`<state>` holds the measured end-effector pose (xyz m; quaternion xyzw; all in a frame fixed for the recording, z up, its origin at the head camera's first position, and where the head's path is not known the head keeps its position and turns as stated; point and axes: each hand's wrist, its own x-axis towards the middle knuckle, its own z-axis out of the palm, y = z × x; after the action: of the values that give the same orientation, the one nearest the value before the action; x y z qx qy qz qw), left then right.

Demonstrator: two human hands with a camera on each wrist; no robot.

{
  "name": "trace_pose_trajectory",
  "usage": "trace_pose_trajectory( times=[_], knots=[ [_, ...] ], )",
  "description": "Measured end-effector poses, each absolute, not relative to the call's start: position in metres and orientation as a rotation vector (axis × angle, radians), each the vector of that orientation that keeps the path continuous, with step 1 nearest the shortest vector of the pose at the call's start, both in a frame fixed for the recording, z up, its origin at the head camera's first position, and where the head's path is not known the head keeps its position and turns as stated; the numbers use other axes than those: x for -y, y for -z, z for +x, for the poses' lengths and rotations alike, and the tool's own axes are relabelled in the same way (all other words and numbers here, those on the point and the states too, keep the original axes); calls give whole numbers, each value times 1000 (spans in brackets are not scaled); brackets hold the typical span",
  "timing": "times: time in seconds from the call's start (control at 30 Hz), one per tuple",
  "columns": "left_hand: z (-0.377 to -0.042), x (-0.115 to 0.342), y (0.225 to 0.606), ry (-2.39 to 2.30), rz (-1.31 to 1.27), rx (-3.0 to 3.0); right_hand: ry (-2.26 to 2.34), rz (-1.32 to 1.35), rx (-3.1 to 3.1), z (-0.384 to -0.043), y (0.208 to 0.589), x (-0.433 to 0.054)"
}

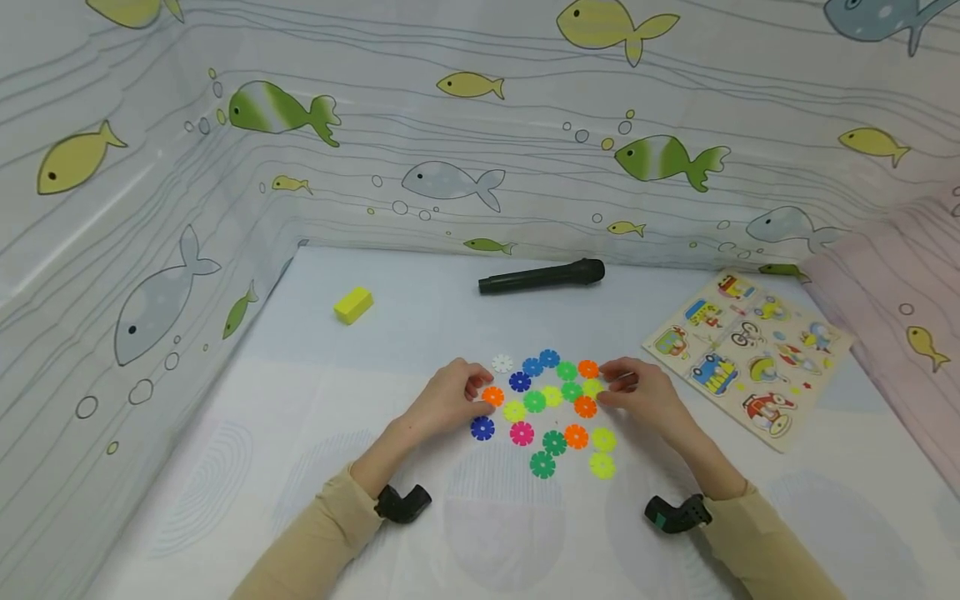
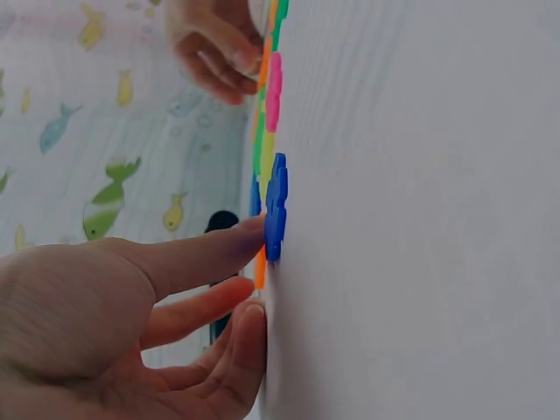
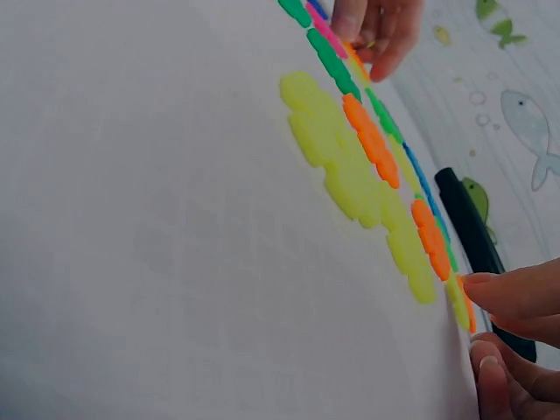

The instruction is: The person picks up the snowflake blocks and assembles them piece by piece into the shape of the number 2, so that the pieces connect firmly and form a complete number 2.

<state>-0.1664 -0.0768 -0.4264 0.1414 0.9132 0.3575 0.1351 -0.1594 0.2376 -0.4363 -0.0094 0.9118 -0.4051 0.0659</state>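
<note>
Many flat notched plastic discs in several colours lie loosely grouped on the white cloth between the two hands. At the group's left edge is the left hand (image 1: 450,396), its thumb and fingers at either side of an orange disc (image 1: 492,397). A dark blue disc (image 2: 276,208) stands close by the left thumb tip in the left wrist view. The right hand (image 1: 647,392) rests at the opposite edge, fingertips beside another orange disc (image 1: 588,368) and a yellow disc (image 1: 592,388). Its thumb appears right at the discs' edge in the right wrist view. Both hands have loosely bent fingers.
Behind the discs lies a black microphone (image 1: 540,277). A yellow block (image 1: 353,305) sits at the back left. To the right is a wooden picture puzzle board (image 1: 750,354). Fish-printed curtains (image 1: 360,108) rise along the back and sides.
</note>
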Motion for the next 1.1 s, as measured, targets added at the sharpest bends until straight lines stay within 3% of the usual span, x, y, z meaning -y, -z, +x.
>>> trace_pose_trajectory(
  times=[1.1],
  knots=[
    [-166, 78, 426, -1101, 508, -2585, 1101, -82, -2840, -158, 443, -234]
  ],
)
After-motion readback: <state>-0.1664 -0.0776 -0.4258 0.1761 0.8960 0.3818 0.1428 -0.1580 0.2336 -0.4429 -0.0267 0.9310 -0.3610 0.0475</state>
